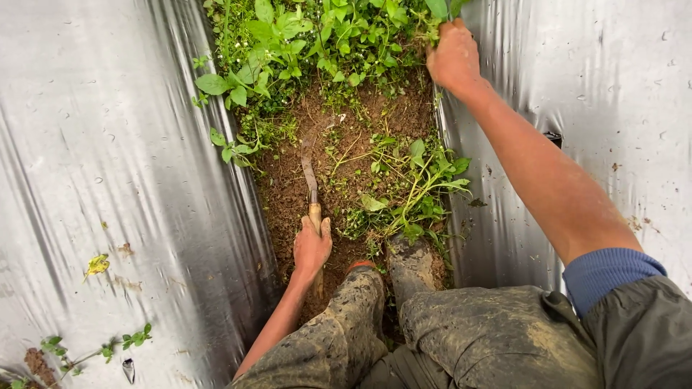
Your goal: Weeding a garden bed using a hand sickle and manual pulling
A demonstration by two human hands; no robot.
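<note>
The left hand (311,247), at the 6 o'clock area of the head view, is clenched around the wooden handle of a hand sickle (311,189); the thumb and fingers wrap the grip, and the handle end projects below the palm toward the knees. The rusty curved blade extends toward 12 o'clock and lies on the bare brown soil (360,115) of the furrow, its tip just short of the weed line. The right hand (453,56), at roughly 1 o'clock, is closed on a clump of green weeds (317,36) at the right edge of the furrow, beside the plastic; the fingers are buried in the leaves. A second patch of loose cut weeds (411,191) lies on the soil at about 3 o'clock from the blade, just beyond a muddy boot (409,263). Silver plastic mulch sheets (94,166) cover the raised beds on both sides of the furrow. Mud-stained trousers (490,331) fill the 5 o'clock area, and a blue sleeve cuff (605,270) shows on the right arm.
</note>
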